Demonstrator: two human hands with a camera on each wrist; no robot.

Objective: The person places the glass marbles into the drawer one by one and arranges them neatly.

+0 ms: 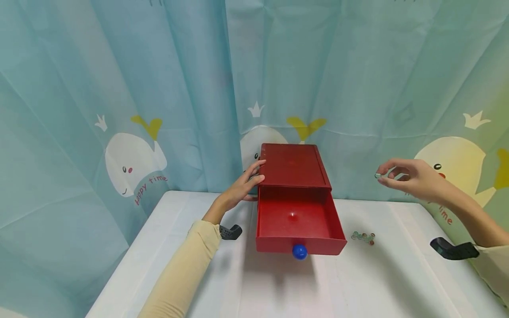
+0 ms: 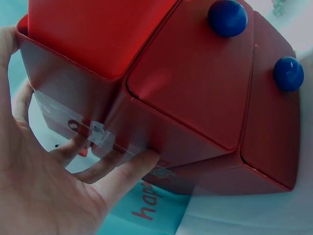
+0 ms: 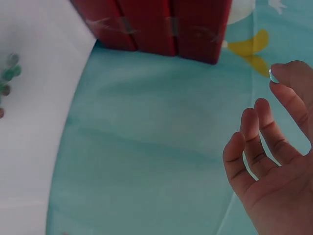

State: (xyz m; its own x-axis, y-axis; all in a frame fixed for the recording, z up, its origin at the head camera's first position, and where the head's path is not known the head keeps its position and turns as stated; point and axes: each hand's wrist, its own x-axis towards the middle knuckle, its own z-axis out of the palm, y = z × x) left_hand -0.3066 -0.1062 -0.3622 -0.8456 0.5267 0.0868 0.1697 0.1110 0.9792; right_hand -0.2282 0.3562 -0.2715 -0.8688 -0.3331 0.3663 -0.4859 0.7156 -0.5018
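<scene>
A dark red drawer box (image 1: 292, 163) stands on the table with its top drawer (image 1: 278, 245) pulled out. That drawer has a blue ball knob (image 1: 300, 252), and nothing shows inside it. My left hand (image 1: 240, 187) rests spread against the box's left side; in the left wrist view its fairly straight fingers (image 2: 129, 171) touch the taped wall. Out to the right of the box, my right hand (image 1: 413, 177) pinches a small pale-green glass bead (image 1: 377, 176) between thumb and index finger, in the air. The right wrist view has its other fingers (image 3: 250, 127) loosely bent.
Several green and brown glass beads (image 1: 363, 237) lie together on the white table (image 1: 397, 265), right of the open drawer. Lower closed drawers (image 2: 195, 73) show in the left wrist view. A blue curtain (image 1: 199, 88) with whale prints hangs behind the table.
</scene>
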